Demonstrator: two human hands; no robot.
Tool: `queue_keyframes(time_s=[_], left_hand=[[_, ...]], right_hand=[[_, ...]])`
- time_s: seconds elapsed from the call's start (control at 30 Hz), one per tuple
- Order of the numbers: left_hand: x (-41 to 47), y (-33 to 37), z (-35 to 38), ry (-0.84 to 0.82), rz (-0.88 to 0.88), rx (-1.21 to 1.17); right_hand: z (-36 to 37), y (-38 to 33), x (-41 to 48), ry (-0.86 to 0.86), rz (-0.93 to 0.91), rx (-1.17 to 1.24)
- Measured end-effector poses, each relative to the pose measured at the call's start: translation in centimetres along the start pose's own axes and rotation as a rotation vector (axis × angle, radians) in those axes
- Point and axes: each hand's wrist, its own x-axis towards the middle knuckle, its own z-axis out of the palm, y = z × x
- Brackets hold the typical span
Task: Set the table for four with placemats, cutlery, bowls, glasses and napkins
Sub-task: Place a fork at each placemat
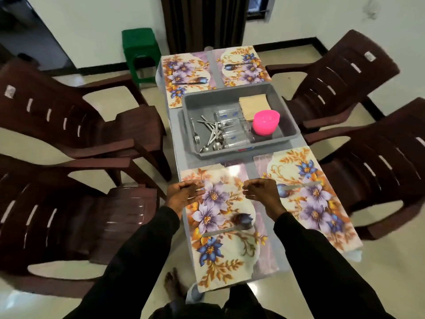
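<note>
The room has a pale shiny floor (142,284), white walls, a dark curtain (202,21) at the far end and a green plastic stool (141,54) at the far left. In the middle stands a narrow surface (176,139) with a grey cover. Dark brown plastic chairs (69,116) stand around it, two on the left and two on the right.

Four flowered placemats lie on the surface: a far-left placemat (184,72), a far-right placemat (243,65), a near-left placemat (220,249) and a near-right placemat (310,203). A knife (220,230) lies across the near-left placemat. A second knife (301,185) lies on the near-right one and a third knife (188,83) on the far-left one.

Between the far and near placemats sits a grey tray (289,116). Inside it, at the left, there are forks and spoons (209,134) in a loose heap. Beside them, clear glasses (232,130) lie on their sides. At the far right of the tray are brown napkins (254,108), and just near them a stack of pink bowls (265,122) stands upside down.

The person, in black sleeves, holds both hands apart above the far end of the near-left placemat. The left hand (184,192) is over its left edge with fingers almost straight and spread. The right hand (259,192) is over its right edge with fingers loosely bent. Neither hand holds anything.
</note>
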Motion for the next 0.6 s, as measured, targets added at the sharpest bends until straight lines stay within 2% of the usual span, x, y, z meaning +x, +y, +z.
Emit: queue_keyframes(time_s=[0.23, 0.4, 0.6], left_hand=[[2.9, 1.7, 4.4, 0.004, -0.112, -0.115], [4.2, 1.4, 5.4, 0.153, 0.129, -0.065], [6.2, 3.6, 4.8, 0.266, 0.252, -0.070]], right_hand=[[-3.7, -2.6, 6.9, -0.144, -0.037, -0.045], [-3.2, -4.6, 10.9, -0.223, -0.009, -0.130], [-0.3, -7.3, 15.7, -0.266, -0.137, -0.350]])
